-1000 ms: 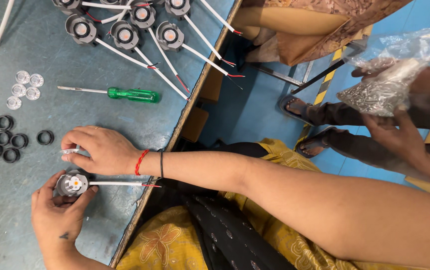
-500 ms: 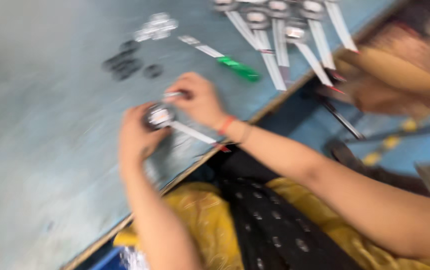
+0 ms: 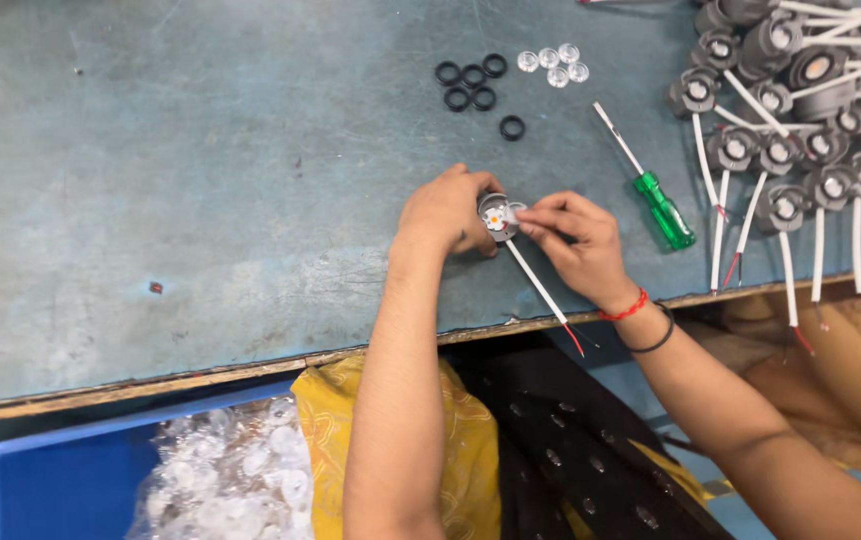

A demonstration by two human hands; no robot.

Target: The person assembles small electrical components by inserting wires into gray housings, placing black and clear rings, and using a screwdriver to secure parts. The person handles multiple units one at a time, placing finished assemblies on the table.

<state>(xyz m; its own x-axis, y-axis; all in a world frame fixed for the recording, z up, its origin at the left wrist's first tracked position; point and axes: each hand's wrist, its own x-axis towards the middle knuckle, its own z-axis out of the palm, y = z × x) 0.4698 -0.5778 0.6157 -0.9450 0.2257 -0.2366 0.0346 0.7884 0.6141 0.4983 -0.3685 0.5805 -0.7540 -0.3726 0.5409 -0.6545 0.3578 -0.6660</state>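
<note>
Near the front edge of the grey-blue worktable [image 3: 150, 200], a small round lamp housing [image 3: 495, 216] with a white lead is gripped by the closed left hand [image 3: 447, 212]. A small clear piece is pinched against it by the right hand [image 3: 575, 240]. A green-handled screwdriver [image 3: 665, 210] and black rings [image 3: 472, 85] are seen nearby.

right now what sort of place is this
Probably a small workshop bench for hand assembly of lamp parts. The worn grey-blue tabletop holds a batch of round grey housings with white wires, loose black rubber rings and a green-handled screwdriver.
</note>
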